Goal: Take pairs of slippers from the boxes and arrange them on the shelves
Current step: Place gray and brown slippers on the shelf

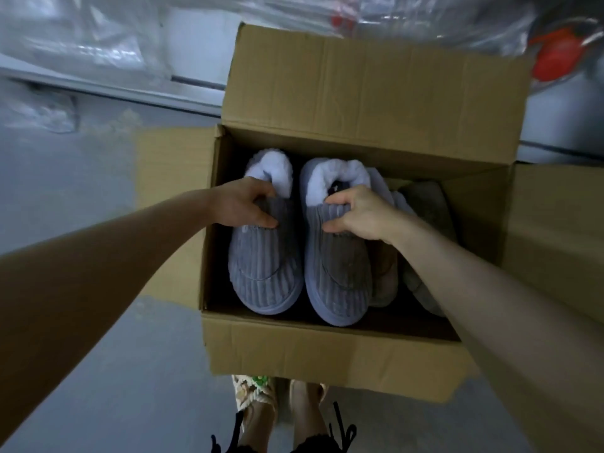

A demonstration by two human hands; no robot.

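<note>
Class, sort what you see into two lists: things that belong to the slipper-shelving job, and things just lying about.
Job: left hand, gripping the left grey corduroy slipper; right hand, gripping the right grey corduroy slipper; cardboard box; tan slippers beside them in the box.
Lying about: clear plastic bags; red item in plastic wrap.

The beige fluffy slippers (421, 207) at the right side of the open brown cardboard box (327, 348) are mostly covered by the right forearm (474, 273) and by the grey corduroy slipper (340, 266); how many lie there I cannot tell. The ends of the fingers of the left hand (242, 204) disappear inside the opening of the other grey corduroy slipper (264, 266). The red object in clear plastic (559, 57) at the top right is blurred and cannot be identified. The feet (304, 416) are cut by the box and the lower edge.
</note>
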